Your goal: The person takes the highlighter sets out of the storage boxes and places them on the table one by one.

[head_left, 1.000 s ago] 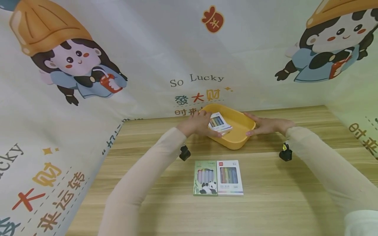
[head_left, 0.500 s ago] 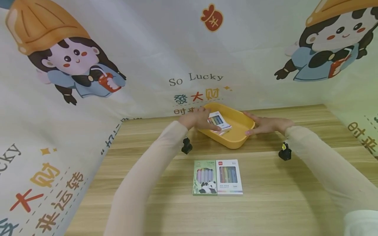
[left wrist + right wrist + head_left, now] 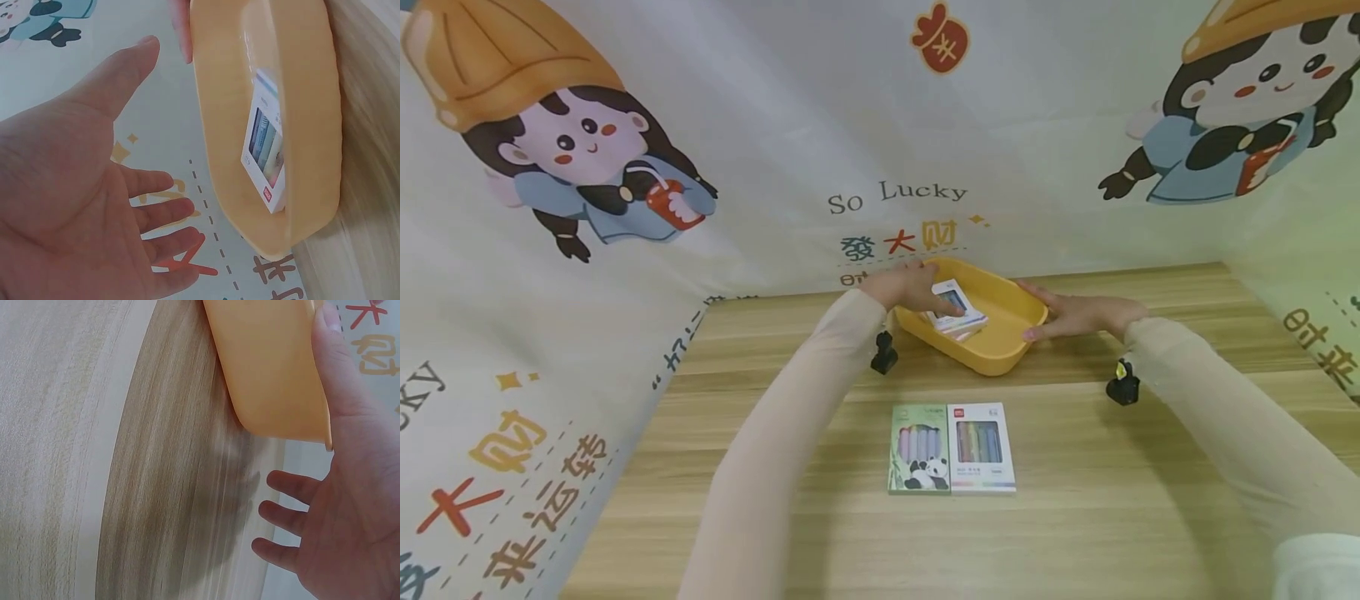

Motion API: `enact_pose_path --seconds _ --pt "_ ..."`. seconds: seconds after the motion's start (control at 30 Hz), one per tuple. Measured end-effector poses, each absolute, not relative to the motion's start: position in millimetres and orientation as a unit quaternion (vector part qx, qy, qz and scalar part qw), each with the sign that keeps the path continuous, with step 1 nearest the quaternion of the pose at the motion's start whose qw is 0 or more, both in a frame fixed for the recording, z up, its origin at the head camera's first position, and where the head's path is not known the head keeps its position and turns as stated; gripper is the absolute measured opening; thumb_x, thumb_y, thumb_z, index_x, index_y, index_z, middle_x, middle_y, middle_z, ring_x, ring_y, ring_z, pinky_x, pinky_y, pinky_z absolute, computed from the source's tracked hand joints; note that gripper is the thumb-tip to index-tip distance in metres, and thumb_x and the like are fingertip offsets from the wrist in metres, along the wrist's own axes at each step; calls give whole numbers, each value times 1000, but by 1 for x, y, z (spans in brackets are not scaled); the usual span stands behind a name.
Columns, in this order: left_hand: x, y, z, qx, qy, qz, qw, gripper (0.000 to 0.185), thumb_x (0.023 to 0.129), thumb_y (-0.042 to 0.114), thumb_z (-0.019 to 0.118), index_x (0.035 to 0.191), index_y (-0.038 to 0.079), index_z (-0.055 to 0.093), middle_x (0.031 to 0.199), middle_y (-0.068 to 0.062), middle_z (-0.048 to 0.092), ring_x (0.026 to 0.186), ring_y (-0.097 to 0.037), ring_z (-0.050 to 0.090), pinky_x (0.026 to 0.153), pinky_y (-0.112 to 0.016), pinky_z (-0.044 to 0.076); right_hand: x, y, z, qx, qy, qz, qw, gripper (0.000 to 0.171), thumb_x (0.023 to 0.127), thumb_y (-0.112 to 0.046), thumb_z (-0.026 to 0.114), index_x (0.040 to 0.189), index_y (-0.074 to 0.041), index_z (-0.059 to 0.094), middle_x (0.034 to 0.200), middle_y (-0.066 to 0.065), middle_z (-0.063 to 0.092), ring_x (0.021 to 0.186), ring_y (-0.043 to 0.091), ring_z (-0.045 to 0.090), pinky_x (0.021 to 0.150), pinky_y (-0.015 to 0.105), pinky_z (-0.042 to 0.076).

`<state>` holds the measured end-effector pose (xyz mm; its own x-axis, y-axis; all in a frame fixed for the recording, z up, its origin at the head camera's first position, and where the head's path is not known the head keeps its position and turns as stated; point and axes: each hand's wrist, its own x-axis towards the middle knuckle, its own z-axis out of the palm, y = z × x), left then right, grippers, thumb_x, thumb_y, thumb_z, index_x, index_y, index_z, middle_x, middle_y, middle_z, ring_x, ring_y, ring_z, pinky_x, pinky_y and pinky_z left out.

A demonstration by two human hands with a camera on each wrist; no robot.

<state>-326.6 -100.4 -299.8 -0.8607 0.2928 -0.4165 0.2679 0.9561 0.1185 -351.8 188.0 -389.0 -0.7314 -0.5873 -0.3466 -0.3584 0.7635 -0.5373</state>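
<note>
Hands are at either end of the shallow yellow plastic tray (image 3: 1000,333) at the far side of the light wooden table (image 3: 1075,467), close to the printed cartoon backdrop (image 3: 625,208). The left hand (image 3: 910,287) hangs at the tray's left rim with its fingers straight and spread, palm open and holding nothing, as the left wrist view shows plainly; from the head view its fingertips seem to reach the white box of coloured pens (image 3: 955,308) lying slanted inside the tray, though I cannot tell whether they actually touch it. The right hand (image 3: 1078,315) lies against the tray's right end, thumb (image 3: 334,375) along the rim and the other fingers extended below, steadying rather than gripping. Two more packs wait nearer the person, well apart from the tray: a green panda-printed pen box (image 3: 919,448) and a white pen box with a rainbow window (image 3: 981,447), lying flat and touching side by side. To my eye the step is settling that first box into the tray, and doing it well means keeping the right hand braced so the light tray does not skate, and nudging the box flat against one wall so the other two can lie beside it.
</note>
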Motion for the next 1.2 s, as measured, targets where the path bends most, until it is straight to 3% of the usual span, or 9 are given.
enact_pose_path --seconds 0.13,0.4,0.63,0.87,1.03,1.2 --pt "-332 -97 -296 140 961 24 238 99 89 70 52 160 15 12 168 -13 7 156 -33 5 128 -50 12 -353 188 -388 -261 902 -224 260 106 91 -57 61 159 -20 -12 166 23 -6 151 50 5 119 69 13" --pt "-341 -93 -293 143 960 19 239 99 87 72 54 158 10 21 166 -11 21 154 -31 19 126 -45 24 -352 186 -384 -261 901 -223 265 108 90 -57 63 159 -18 -11 165 25 -3 150 51 8 118 70 16" --pt "-345 -89 -290 95 956 34 276 99 87 73 52 159 15 17 166 -7 21 154 -28 22 125 -43 25 -353 186 -386 -259 900 -224 269 109 90 -57 63 159 -18 -12 165 26 -3 150 52 9 118 71 16" --pt "-350 -83 -292 83 952 35 292 91 90 72 47 158 16 24 154 -5 46 149 -25 33 122 -44 30 -353 186 -386 -251 903 -215 274 112 88 -63 62 159 -20 -13 165 26 -1 150 52 11 118 70 17" --pt "-357 -75 -297 62 955 35 289 93 87 75 49 156 16 29 157 -6 40 143 -25 40 119 -43 35 -353 186 -384 -249 902 -217 279 113 87 -65 62 158 -23 -15 165 25 -4 150 52 10 118 70 16" --pt "-365 -69 -301 56 955 22 289 95 86 76 49 158 19 23 164 -5 27 148 -26 32 121 -42 32 -354 187 -383 -246 903 -218 278 113 86 -65 62 158 -24 -14 166 23 -6 151 51 7 118 70 15"
